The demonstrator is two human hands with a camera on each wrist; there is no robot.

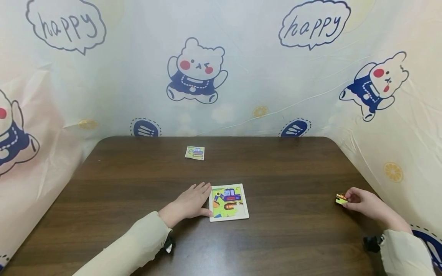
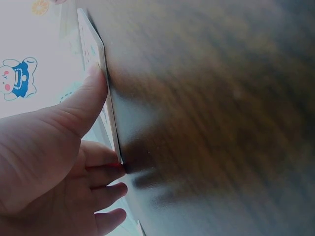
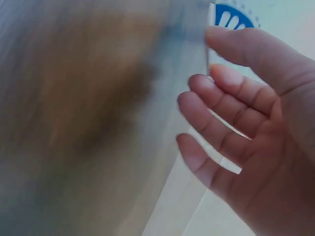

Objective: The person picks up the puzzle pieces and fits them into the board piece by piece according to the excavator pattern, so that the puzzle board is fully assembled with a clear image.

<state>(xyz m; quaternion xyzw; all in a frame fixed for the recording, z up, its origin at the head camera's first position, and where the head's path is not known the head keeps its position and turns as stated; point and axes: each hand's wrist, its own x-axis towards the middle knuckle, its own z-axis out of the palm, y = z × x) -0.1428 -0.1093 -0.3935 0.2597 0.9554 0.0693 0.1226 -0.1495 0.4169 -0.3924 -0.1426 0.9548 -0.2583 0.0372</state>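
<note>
A square white-framed jigsaw puzzle (image 1: 229, 202) with a purple digger picture lies flat on the table; its lower right part shows bare white. My left hand (image 1: 191, 202) rests at its left side, thumb by the near corner and fingers by the far corner. In the left wrist view, the thumb and index finger of the left hand (image 2: 59, 147) touch the frame's edge (image 2: 112, 115). Far to the right, my right hand (image 1: 366, 204) pinches a small yellow-green and orange puzzle piece (image 1: 341, 199) between thumb and index finger. The right wrist view shows the piece's thin edge (image 3: 208, 56) side-on.
A small card (image 1: 195, 153) with a similar digger picture lies towards the back of the brown wooden table (image 1: 138, 165). Behind and around the table hangs a pale printed cloth (image 1: 248, 76) with bears and the word happy.
</note>
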